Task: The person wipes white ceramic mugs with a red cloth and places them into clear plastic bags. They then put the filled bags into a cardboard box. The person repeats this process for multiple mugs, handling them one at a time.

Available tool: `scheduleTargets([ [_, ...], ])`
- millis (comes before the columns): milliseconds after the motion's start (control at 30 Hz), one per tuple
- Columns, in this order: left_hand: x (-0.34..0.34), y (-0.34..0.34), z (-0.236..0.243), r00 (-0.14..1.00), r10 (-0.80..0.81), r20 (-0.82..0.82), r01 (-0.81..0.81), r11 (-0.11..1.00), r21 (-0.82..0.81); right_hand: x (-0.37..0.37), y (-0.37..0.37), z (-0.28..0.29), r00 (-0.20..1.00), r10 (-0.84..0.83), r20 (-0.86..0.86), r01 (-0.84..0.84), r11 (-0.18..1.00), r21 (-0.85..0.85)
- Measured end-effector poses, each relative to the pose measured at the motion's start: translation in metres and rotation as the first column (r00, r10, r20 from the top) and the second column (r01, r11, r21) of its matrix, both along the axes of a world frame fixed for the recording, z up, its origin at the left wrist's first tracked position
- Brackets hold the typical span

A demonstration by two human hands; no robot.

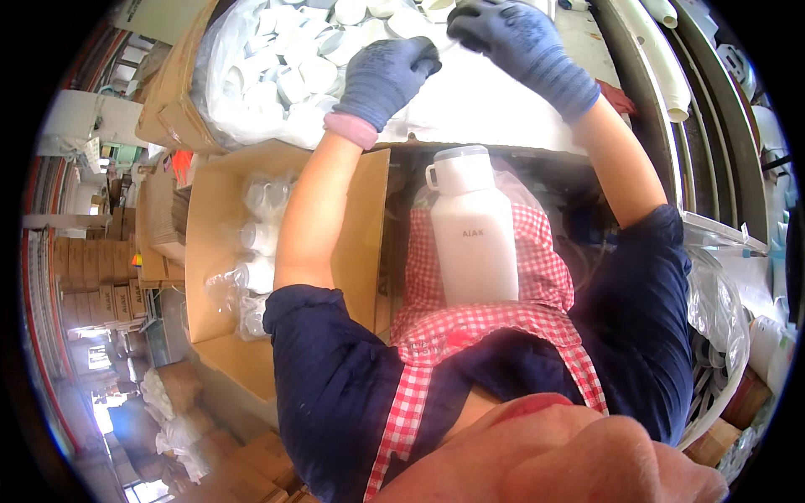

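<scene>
Both my hands wear blue-grey knitted gloves with dark fingertips and are raised over the white tabletop [495,105]. My left hand [386,80] is closed, thumb and fingers pressed together, beside the white plastic cups [319,75] in a lined carton. Just to its right, my right hand [511,50] has its fingers curled in, the tips pointing toward the left hand. What either hand pinches, if anything, is too small or too pale to make out. On my lap, against a red-and-white checked apron [545,251], stands a white vacuum flask [474,243] with a handled cup-lid.
The cups' carton [176,109] has a clear plastic liner. At my left an open cardboard box [335,243] holds several plastic-wrapped white flasks [260,272]. White tubes [658,63] lie along a rail at far right. A clear bag [717,310] hangs by my right elbow.
</scene>
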State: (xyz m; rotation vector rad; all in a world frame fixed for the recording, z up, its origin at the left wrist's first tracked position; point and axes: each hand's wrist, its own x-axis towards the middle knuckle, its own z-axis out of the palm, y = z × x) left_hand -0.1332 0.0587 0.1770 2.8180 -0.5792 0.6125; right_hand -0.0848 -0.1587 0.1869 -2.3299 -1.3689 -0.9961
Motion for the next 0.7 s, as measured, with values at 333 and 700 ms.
scheduleTargets([
  [333,-0.035,-0.016,-0.011,0.931,-0.156,-0.329,-0.006,0.896,-0.444,-0.063,0.003,-0.09,0.299,0.549,-0.781,0.083,0.8,0.594],
  [700,-0.064,0.052,-0.122,0.988,0.156,-0.009,-0.103,0.606,-0.789,-0.033,-0.035,-0.154,0.78,-0.291,-0.554,0.424,0.897,0.126],
])
